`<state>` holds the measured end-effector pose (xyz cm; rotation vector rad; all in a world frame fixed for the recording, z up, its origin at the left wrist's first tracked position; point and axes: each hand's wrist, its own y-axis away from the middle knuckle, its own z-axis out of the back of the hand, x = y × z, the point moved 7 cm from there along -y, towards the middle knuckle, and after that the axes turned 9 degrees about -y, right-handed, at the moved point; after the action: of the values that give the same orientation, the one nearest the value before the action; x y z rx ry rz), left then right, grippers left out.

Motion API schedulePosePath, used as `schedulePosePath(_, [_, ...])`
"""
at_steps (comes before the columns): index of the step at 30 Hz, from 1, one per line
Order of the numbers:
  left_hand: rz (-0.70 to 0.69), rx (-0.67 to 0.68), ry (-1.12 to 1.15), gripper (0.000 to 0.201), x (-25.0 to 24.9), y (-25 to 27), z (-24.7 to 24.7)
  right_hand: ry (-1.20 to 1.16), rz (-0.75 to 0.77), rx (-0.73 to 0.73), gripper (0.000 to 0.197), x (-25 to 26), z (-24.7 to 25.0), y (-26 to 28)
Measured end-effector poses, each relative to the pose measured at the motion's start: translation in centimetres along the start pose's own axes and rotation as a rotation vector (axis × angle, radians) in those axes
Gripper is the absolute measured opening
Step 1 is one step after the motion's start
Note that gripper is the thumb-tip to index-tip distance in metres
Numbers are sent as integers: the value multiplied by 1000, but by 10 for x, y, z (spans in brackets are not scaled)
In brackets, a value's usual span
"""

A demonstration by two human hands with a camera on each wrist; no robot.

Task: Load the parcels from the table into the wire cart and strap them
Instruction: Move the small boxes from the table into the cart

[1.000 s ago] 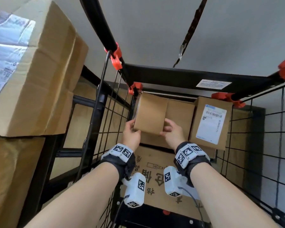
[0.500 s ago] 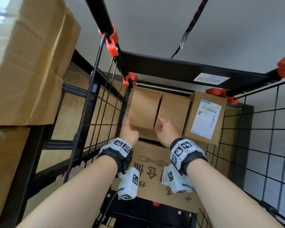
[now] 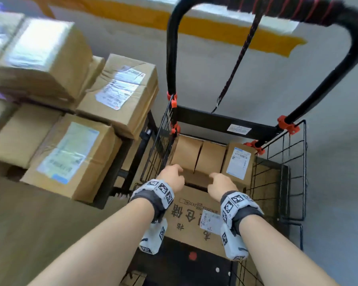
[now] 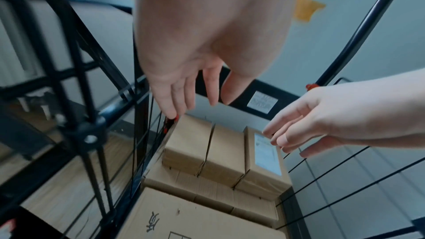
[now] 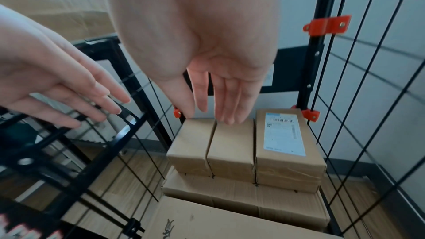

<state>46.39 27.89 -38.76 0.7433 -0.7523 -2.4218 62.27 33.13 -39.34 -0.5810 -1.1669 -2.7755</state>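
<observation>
Both hands free: left hand point(image 3: 172, 176) & right hand point(image 3: 222, 183) fingers loose, holding nothing. Three small parcels point(image 5: 232, 144) sit in wire cart point(image 3: 285, 182); counter parcels point(image 3: 70, 153) left, strap point(image 3: 236, 65) dangling unused.

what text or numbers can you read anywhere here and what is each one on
"仓储", seen upside down: large flat carton in the wire cart.
"1200X430", roughly, small print: same carton, partly blurred.
Barcode label, print too small: right small parcel.
White sticker, unreadable: cart crossbar.
Shipping labels, blurred: parcels on the table.
Square coded markers, no words: wristbands.
Left hand and right hand cover no text.
</observation>
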Motion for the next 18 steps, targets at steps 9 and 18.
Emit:
schedulePosePath(9, [-52,-229,-8,36,45,147,65,61,173,-130,44,49,-5,139])
schedulePosePath(18, [40,-369,100,39,127,262,118,31,349,-197,43,120,-11,232])
